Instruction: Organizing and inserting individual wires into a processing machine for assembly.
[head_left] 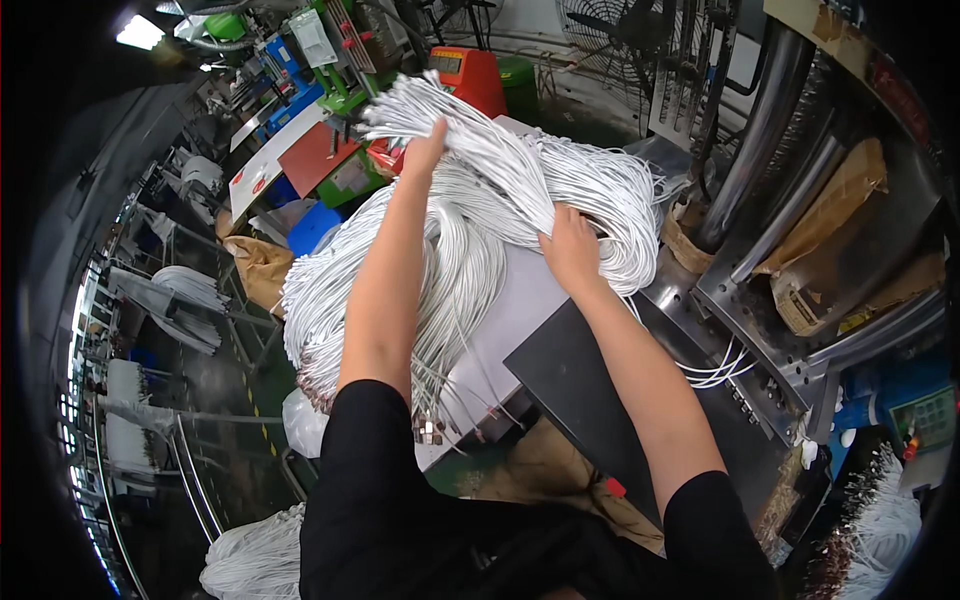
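Two hands (425, 152) (573, 247), one held cable bundle (492, 145)

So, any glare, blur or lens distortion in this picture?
Head view: upper-left lamp blown out; metal column at right streaked with reflections; held white wire bundle looks slightly smeared; bright left-edge strip bowed by the fisheye.

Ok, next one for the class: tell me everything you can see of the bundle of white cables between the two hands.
The bundle is many thin white cables, smooth and plastic-looking, lying roughly side by side. It slants from upper left to lower right across more white cables heaped on the table. Its upper tips fan out loosely beyond the left hand, which grips it; the right hand touches it lower down. Its lower end can't be made out.
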